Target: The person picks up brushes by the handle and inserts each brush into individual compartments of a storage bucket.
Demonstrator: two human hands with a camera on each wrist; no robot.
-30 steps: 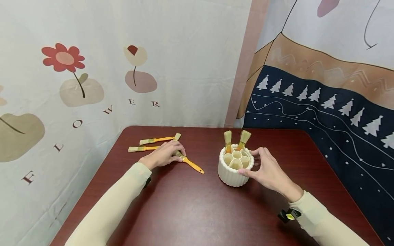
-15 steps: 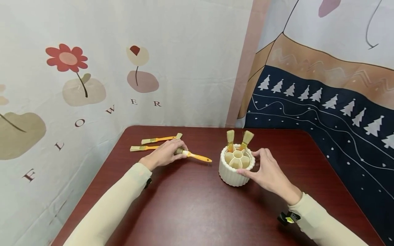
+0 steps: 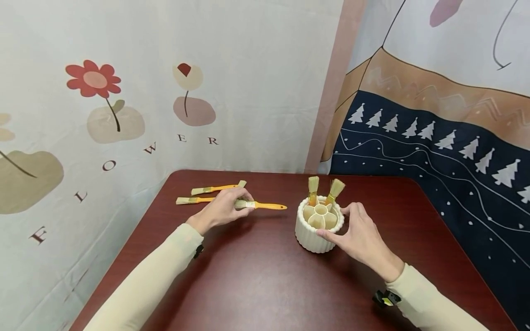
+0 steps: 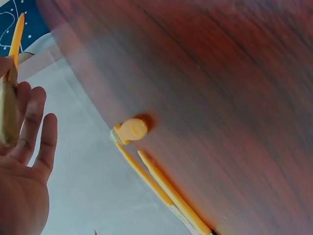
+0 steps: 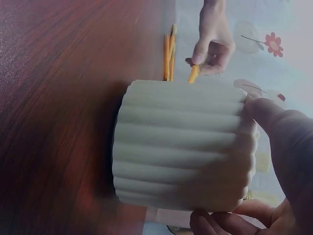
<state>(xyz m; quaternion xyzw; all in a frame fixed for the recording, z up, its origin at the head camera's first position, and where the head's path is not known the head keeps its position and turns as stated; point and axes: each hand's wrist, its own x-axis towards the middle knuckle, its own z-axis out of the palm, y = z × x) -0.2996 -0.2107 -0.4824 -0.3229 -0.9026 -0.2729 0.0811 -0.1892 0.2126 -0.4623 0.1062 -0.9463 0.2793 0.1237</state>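
My left hand (image 3: 223, 207) pinches a paintbrush (image 3: 271, 206) near its bristles and metal band, with the yellow handle pointing right toward the holder. In the left wrist view this brush (image 4: 8, 112) is above the table, between thumb and fingers. My right hand (image 3: 364, 239) grips the round, ribbed cream brush holder (image 3: 310, 236), thumb on the near rim and fingers at the far side. Two brushes stand bristles up in its rear compartments, a left one (image 3: 313, 187) and a right one (image 3: 336, 189). Its flower-shaped divider shows several other compartments.
Left of the holder, beyond my left hand, lie yellow-handled brushes: a back one (image 3: 203, 190), a nearer one (image 3: 188, 201), and one whose bristles (image 3: 242, 183) peek out. The dark red table (image 3: 256, 280) ends at printed curtains (image 3: 256, 92).
My left hand has raised the brush off the table, and its handle has swung from pointing toward me to pointing right. The right hand stays on the holder.
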